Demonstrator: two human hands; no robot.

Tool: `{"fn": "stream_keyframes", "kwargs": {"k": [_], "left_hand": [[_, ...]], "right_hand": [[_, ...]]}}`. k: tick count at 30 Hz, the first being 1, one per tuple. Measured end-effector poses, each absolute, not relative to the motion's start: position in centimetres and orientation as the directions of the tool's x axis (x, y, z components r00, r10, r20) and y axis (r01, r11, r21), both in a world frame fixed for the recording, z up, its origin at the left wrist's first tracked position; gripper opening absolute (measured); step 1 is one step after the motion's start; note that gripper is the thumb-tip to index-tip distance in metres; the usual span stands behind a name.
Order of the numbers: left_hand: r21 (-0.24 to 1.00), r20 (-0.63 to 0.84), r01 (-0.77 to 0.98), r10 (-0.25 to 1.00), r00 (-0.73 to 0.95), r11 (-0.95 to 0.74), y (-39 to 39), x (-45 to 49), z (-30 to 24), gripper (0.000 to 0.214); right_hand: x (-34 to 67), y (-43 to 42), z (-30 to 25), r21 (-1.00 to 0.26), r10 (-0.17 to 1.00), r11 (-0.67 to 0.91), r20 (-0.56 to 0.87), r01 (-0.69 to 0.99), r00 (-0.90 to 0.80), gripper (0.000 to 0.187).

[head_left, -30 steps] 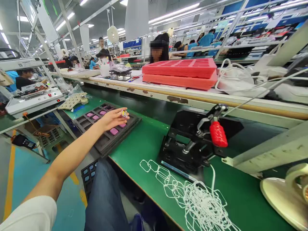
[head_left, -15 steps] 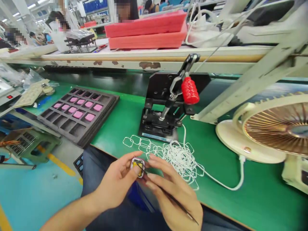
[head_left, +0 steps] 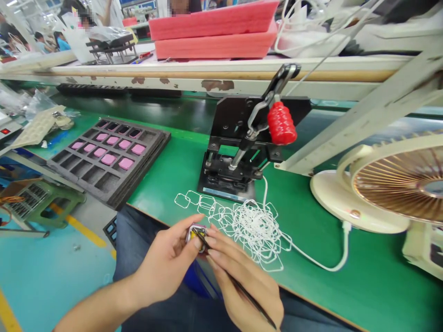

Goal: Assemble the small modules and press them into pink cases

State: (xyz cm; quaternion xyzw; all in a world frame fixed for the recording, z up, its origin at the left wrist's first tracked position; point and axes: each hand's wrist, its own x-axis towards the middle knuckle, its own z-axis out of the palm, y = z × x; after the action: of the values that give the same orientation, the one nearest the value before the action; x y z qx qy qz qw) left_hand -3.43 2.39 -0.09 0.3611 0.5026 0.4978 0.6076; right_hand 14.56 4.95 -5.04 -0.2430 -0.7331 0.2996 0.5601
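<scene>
Pinched in left hand (head_left: 162,267): small square part (head_left: 194,232), near table edge. Right hand (head_left: 245,281) grips black tweezers (head_left: 238,288), tip on part. White ring pile (head_left: 252,228) just beyond.

Left hand (head_left: 166,263) pinches a small part (head_left: 196,232), glossy, with a metallic glint. Right hand (head_left: 245,281) grips slim tweezers (head_left: 242,291), dark and matt. Just beyond both hands lie thin white loops (head_left: 252,226), rubbery-looking, on the smooth matt green mat (head_left: 311,276). Farther ahead there's a matt black press (head_left: 238,120) with bare metal rods and a glossy ribbed red plastic handle (head_left: 281,123). Left of the left hand is a dull, foam-like dark tray (head_left: 152,143); right of the right hand, a shiny cream plastic fan (head_left: 346,203).
</scene>
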Motion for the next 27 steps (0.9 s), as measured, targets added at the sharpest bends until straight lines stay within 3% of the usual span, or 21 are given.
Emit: {"fn": "stream_keyframes", "kwargs": {"k": [7,14,20,24,27], "left_hand": [[0.955,-0.246,-0.177,0.969,-0.014,0.239,2.6,-3.4,-0.4,0.049],[0.830,-0.346,-0.447,0.937,0.055,0.333,3.1,-3.3,-0.5,0.051],[0.634,-0.402,-0.674,0.906,0.130,0.378,4.5,-2.8,-0.7,0.033],[0.665,-0.430,-0.645,0.899,0.082,0.377,5.4,-2.7,-1.6,0.041],[0.702,-0.431,-0.598,0.899,0.076,0.387,5.9,-2.7,-2.4,0.045]], "right_hand": [[14.7,5.0,-5.8,-0.666,0.635,0.746,0.706,0.011,-0.314,0.056],[14.2,5.0,-7.4,-0.613,0.601,0.789,0.765,0.022,-0.234,0.056],[14.0,3.7,-8.3,-0.697,0.696,0.711,0.716,0.094,0.045,0.058],[16.2,4.1,-7.2,-0.716,0.666,0.651,0.698,0.252,0.264,0.055],[19.0,5.7,-5.8,-0.769,0.724,0.536,0.631,0.348,0.279,0.040]]}}
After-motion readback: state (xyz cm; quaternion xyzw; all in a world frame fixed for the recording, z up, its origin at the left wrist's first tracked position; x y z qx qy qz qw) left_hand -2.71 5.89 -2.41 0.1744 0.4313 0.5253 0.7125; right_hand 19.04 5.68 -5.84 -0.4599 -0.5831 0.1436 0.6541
